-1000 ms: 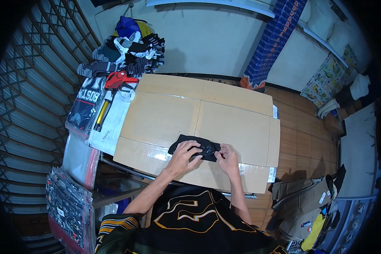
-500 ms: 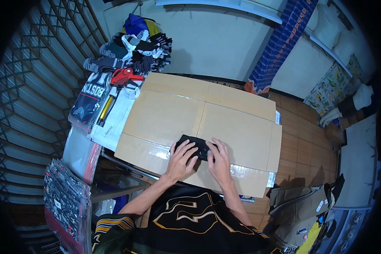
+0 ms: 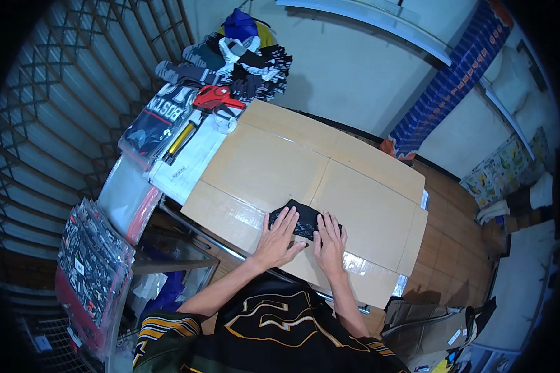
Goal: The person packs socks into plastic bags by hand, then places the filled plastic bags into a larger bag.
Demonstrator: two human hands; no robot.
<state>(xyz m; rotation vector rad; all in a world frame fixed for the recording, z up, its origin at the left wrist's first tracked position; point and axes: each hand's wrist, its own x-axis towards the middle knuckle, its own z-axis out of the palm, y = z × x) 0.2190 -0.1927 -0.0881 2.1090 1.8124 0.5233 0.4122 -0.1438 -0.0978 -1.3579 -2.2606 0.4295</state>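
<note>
A small black fabric piece (image 3: 305,219) with a pale pattern along its lower part, perhaps a sock, lies flat on the cardboard. My left hand (image 3: 280,239) rests on its left end, fingers stretched out over the cloth and thumb pointing right. On the right end lies my right hand (image 3: 330,242), its fingers laid flat and fairly close together. Neither hand grips the cloth. Beneath it all is the large tan cardboard sheet (image 3: 367,193), with tape seams across its surface.
Behind on the left is a heap of socks (image 3: 261,68). A red tape dispenser or label gun (image 3: 216,97), a yellow-handled tool (image 3: 182,138) and a bagged jersey (image 3: 152,124) lie beside the cardboard. Packed bags (image 3: 90,273) hang lower left; garments (image 3: 426,326) lie lower right.
The camera view has turned, so the scene sits further right and tilted. My fingers have gone from curled over the black fabric to flatter on it, and the fabric looks more spread out.
</note>
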